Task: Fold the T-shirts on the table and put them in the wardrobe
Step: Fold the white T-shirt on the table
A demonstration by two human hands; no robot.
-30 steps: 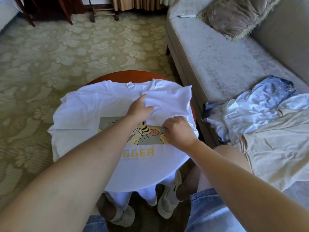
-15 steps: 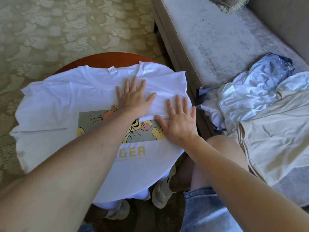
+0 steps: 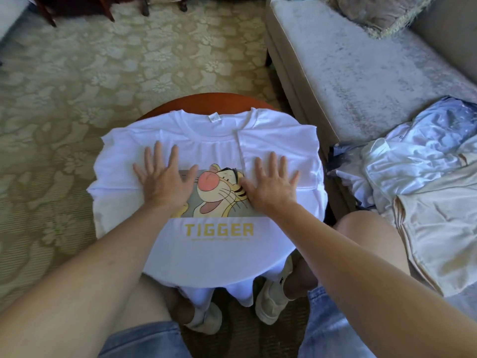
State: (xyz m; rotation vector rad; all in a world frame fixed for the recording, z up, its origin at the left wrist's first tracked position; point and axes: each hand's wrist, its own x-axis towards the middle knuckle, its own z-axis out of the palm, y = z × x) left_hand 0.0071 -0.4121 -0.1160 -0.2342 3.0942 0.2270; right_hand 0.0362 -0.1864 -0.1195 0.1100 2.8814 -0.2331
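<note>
A white T-shirt [image 3: 214, 257] with a tiger print and the word TIGGER lies face up over a small round wooden table [image 3: 206, 100]. Its right sleeve is folded inward over the chest. My left hand [image 3: 165, 179] lies flat with spread fingers on the shirt's left chest. Flat as well, my right hand [image 3: 271, 184] presses on the folded sleeve at the print's right edge. The shirt's hem hangs over the table's near edge.
A grey sofa [image 3: 361, 81] stands to the right with a pile of loose clothes [image 3: 418, 177] and a cushion [image 3: 374, 11] on it. Patterned carpet [image 3: 103, 73] surrounds the table. Chair legs [image 3: 108, 11] stand at the far edge. My knees and shoes are under the table.
Both hands went from pinching the folded sleeve to lying flat. My left hand slid left across the chest, uncovering the tiger print; my right hand stayed on the sleeve.
</note>
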